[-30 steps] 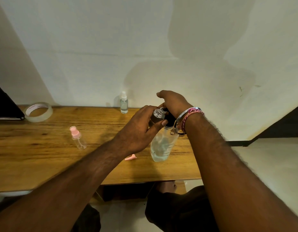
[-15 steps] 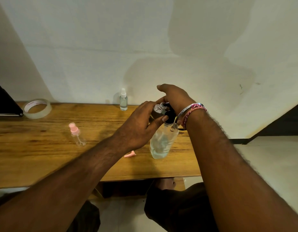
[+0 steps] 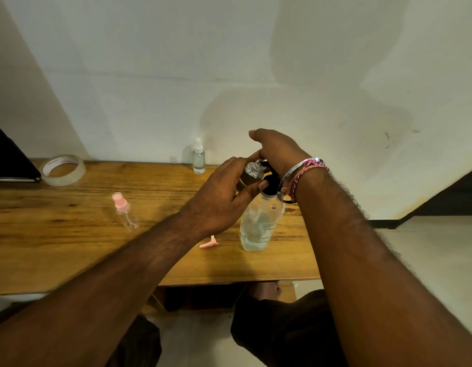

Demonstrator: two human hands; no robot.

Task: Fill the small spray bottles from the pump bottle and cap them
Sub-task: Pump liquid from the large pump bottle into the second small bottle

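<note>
A clear pump bottle [image 3: 258, 223] with a black pump head stands on the wooden table [image 3: 70, 234], partly filled with clear liquid. My right hand [image 3: 277, 152] lies over the pump head, which it mostly hides. My left hand [image 3: 219, 197] holds a small open spray bottle [image 3: 253, 169] by its body, its threaded neck up under the pump's spout. A small bottle with a pink spray cap [image 3: 125, 211] stands at the left. Another with a white cap [image 3: 198, 159] stands by the wall. A loose pink spray top [image 3: 209, 243] lies on the table beside the pump bottle.
A roll of clear tape [image 3: 63, 169] lies at the back left beside a dark flat object [image 3: 10, 160]. The wall runs close behind the table. The table's front edge lies just below my forearms, with my knees under it.
The view has shifted slightly; both hands stay at the pump head with the small bottle held under the spout. Nothing on the table has moved.
</note>
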